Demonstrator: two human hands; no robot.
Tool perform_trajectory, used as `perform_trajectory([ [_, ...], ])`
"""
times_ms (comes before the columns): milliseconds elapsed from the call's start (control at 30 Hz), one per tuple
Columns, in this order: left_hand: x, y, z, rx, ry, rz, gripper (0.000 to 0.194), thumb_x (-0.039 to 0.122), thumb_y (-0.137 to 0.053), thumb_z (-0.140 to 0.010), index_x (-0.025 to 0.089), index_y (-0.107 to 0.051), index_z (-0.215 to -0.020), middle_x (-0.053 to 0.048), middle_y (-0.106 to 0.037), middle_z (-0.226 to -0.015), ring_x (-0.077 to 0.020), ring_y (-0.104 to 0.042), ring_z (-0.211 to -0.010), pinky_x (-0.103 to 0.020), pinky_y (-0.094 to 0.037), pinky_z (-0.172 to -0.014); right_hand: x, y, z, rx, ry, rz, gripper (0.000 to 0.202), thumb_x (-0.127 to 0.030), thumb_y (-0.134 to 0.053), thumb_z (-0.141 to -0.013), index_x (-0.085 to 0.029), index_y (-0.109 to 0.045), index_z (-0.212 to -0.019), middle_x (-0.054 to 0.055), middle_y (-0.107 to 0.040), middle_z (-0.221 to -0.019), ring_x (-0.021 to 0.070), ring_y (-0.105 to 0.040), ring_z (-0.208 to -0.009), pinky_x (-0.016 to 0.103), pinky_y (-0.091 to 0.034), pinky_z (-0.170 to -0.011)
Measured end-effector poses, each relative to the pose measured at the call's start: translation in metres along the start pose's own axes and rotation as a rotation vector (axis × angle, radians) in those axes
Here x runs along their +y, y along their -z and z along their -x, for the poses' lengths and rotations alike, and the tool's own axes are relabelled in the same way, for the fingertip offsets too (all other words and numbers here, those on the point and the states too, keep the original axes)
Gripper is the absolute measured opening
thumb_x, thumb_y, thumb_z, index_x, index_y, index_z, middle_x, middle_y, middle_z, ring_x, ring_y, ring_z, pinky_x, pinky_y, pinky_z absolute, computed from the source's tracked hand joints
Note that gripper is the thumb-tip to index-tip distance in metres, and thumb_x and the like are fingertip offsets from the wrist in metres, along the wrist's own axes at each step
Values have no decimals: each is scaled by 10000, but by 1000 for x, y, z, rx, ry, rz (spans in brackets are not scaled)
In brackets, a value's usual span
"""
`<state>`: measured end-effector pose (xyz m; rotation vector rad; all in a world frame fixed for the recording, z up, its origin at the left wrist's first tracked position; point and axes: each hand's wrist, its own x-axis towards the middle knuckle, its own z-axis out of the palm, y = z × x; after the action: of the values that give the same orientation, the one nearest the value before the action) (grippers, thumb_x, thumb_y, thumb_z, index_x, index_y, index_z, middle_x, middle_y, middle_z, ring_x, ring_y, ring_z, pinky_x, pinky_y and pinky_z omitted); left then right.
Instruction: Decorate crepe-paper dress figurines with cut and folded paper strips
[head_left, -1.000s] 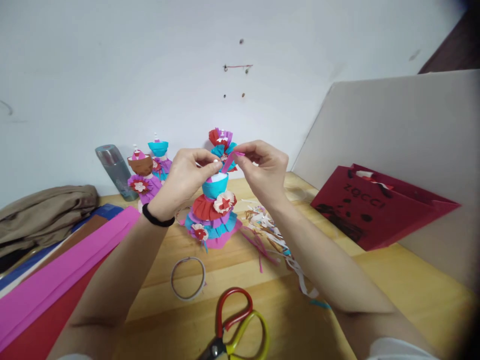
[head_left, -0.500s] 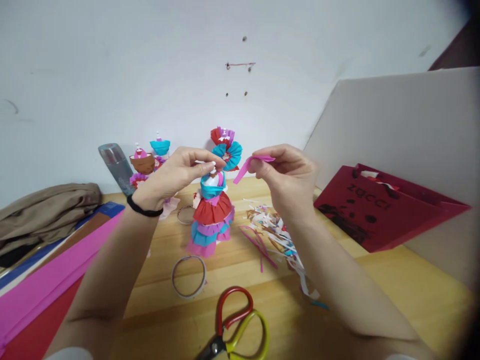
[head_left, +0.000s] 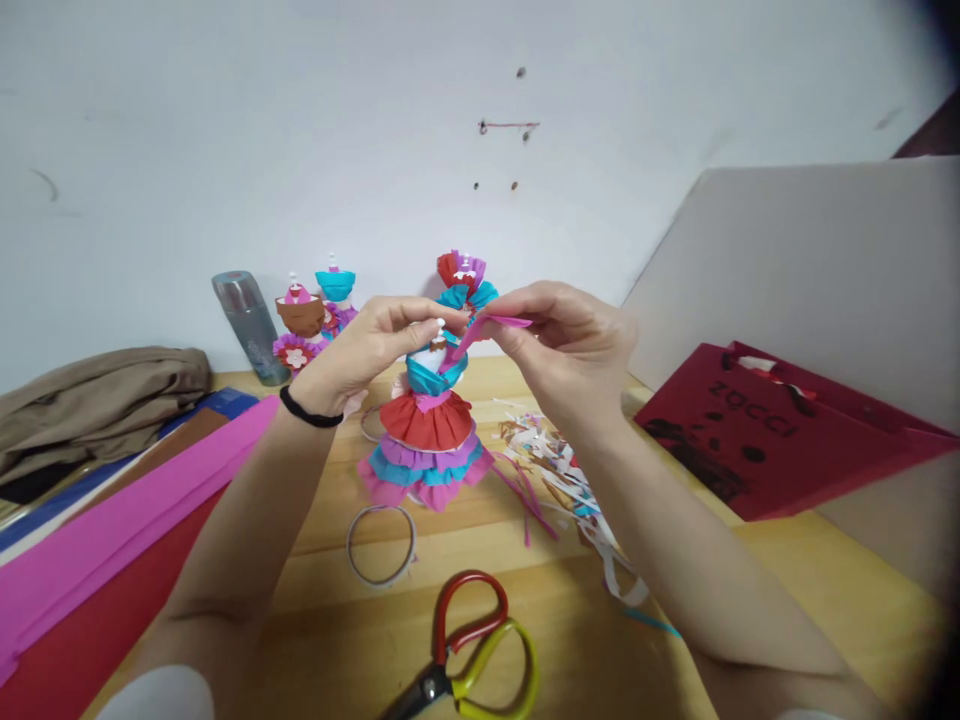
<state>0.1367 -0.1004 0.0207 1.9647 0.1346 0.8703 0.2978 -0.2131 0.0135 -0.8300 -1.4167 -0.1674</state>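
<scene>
Left hand has thumb and fingers pinched on the tip of the paper doll, so the doll's just below that grip, standing upright on the desk, long axis vertical, skirt down. It's been turned: flowers faced us a second ago, now it's plain ruffles. Pink strip is back by the doll's chest, slanting down-left. Right hand has its grip clamped on the upper end, closer in than half a second ago.

Soft, even light covers the wall; shadow dims the worktop toward its near edge. The right hand blurs slightly; right corners darken.
</scene>
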Motion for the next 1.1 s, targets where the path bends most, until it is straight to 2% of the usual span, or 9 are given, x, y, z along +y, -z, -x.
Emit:
perform_trajectory([
  [233, 1, -5, 10, 62, -24, 41, 274, 404, -706, -865, 191, -785, -1018, -65, -776, -1039, -230, -705, -984, -314, -547, -862, -1, -10, 3, -95, 4, 20, 111, -126, -690, -819, -229, -729, -805, -19, -736, -759, 138, -662, -692, 292, -528, -617],
  [400, 0, -2, 17, 107, -69, 5, 249, 383, -675, -888, 196, -786, -1009, -56, -775, -1058, -243, -697, -1038, -321, -537, -900, -3, -13, 3, -145, 9, 61, 150, -120, -680, -819, -258, -731, -788, -18, -737, -759, 147, -651, -685, 301, -513, -601],
  [500, 0, -1, 21, 148, -40, -27, 232, 358, -666, -893, 185, -787, -989, -69, -780, -1036, -233, -704, -1012, -317, -541, -888, -4, -13, 4, -112, -33, 59, 164, -116, -698, -809, -272, -725, -765, -20, -728, -743, 155, -652, -678, 316, -522, -613],
  [633, 2, -2, 23, 180, -25, -48, 210, 331, -674, -881, 169, -790, -947, -90, -786, -978, -217, -714, -946, -312, -554, -846, -3, -13, 4, 8, -104, 24, 119, -166, -734, -794, -278, -708, -764, -13, -721, -749, 163, -656, -673, 329, -548, -624],
  [833, 2, -2, 26, 184, 4, -35, 212, 346, -674, -874, 178, -790, -935, -88, -786, -948, -213, -713, -895, -336, -565, -845, -2, -16, 4, -45, -145, 22, 87, -151, -739, -775, -236, -719, -770, -25, -714, -736, 144, -651, -675, 308, -536, -635],
  [1100, -1, -2, 26, 156, -11, -34, 268, 392, -658, -877, 164, -787, -934, -106, -780, -988, -241, -705, -999, -359, -535, -911, -4, -18, 8, -61, -112, 55, 155, -114, -718, -779, -266, -732, -749, -23, -729, -731, 156, -646, -654, 317, -521, -603],
])
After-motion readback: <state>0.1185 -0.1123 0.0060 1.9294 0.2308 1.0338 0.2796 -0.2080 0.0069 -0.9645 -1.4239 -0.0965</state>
